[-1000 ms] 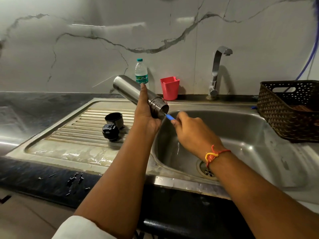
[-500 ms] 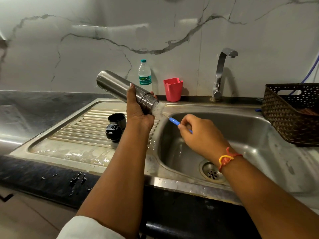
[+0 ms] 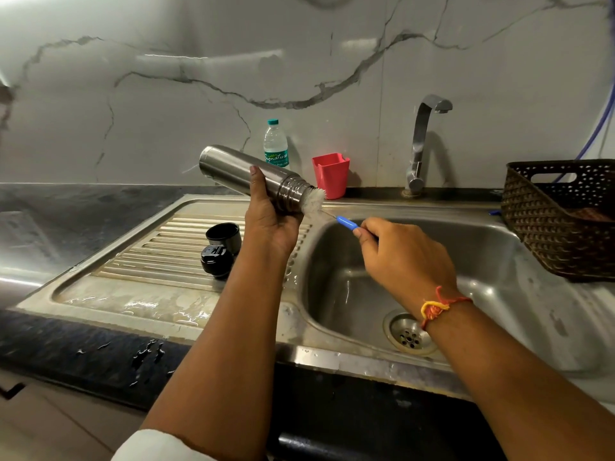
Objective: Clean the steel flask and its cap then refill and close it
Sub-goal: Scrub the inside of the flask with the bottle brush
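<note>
Gripping the steel flask (image 3: 233,171) near its threaded neck, my left hand (image 3: 269,221) holds it tilted above the inner edge of the drainboard (image 3: 156,257), base raised toward the wall and open mouth angled down to the right. My right hand (image 3: 406,257) pinches the blue handle of a brush (image 3: 346,222) over the sink basin (image 3: 492,254); its white bristles sit at the flask's mouth, partly outside, and I cannot tell how much is inside. A red and yellow thread (image 3: 439,306) circles that wrist. On the drainboard ribs, just left of my left forearm, a black cap (image 3: 223,233) and a black stopper (image 3: 214,259) stand touching or nearly so. Against the marble wall I see a small water bottle (image 3: 276,148), a red cup (image 3: 330,174) and the tap (image 3: 421,141). A dark woven basket (image 3: 559,221) rests at the right of the basin. Water drops lie on the dark counter edge.
</note>
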Tool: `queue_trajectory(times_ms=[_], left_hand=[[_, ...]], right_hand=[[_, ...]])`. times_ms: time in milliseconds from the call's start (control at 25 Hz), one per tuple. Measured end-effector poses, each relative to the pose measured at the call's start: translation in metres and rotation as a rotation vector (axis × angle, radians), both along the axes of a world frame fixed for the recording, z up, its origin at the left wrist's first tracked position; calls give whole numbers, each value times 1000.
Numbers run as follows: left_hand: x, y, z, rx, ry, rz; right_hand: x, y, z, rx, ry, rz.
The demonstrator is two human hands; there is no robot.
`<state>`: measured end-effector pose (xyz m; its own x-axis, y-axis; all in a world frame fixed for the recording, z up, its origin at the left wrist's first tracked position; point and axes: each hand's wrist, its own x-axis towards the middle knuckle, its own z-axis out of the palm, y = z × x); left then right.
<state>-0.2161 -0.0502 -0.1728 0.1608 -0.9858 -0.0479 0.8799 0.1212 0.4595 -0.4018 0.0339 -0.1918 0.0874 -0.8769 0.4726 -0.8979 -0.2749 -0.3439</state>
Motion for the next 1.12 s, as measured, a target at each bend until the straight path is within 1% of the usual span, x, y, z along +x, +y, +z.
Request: queue_trajectory(times_ms=[40,80,120,200,240,280,320,360,400,480,560,640,680,760,800,840,880,920,1000,1040,1080,1120], left_hand=[[-1,1,-1,1,2,-13],[-3,2,-2,-11,4,-37],[-5,3,-4,-31,14,-62],[-7,5,-6,-89,60,-118],[-6,4,-7,-118,72,-151],[-6,4,-7,-141,67,-176],[-6,5,-6,-146,44,-186],[-7,5,-5,-123,14,-180],[-7,4,-3,-88,-25,-162],[-6,-1,-3,30,-143,-75],[-6,-4,-3,119,-232,-21],[-7,1,-2,130,-216,-65],[-6,4,-2,132,-181,-77],[-1,7,-2,131,-106,-55],[1,7,-2,122,-70,-50],[2,6,-4,102,-41,-53],[0,6,-6,70,-24,-66],[-7,8,-8,29,-37,-95],[-24,16,-11,-64,-99,-185],[-29,19,-9,-107,-112,-211],[-28,19,-7,-144,-113,-215],[-24,17,-4,-169,-93,-201]], right_hand=[[2,0,1,64,-76,55],[5,0,1,143,-194,124],[8,2,1,253,-369,202],[15,10,5,574,-830,335],[16,14,9,732,-1027,380],[16,18,12,841,-1148,406],[15,19,12,886,-1183,416],[14,18,11,877,-1157,406],[14,15,9,811,-1080,373],[16,8,5,583,-827,264],[15,4,1,359,-482,152],[12,3,-3,233,-224,83],[11,4,-3,206,-149,81],[12,7,-1,223,-117,155],[14,8,0,253,-154,206],[16,9,1,292,-231,245],[17,8,1,351,-371,272],[17,7,1,443,-571,290],[18,11,5,691,-1019,343],[18,15,7,786,-1169,375],[17,20,9,852,-1245,403],[16,23,11,905,-1272,429]])
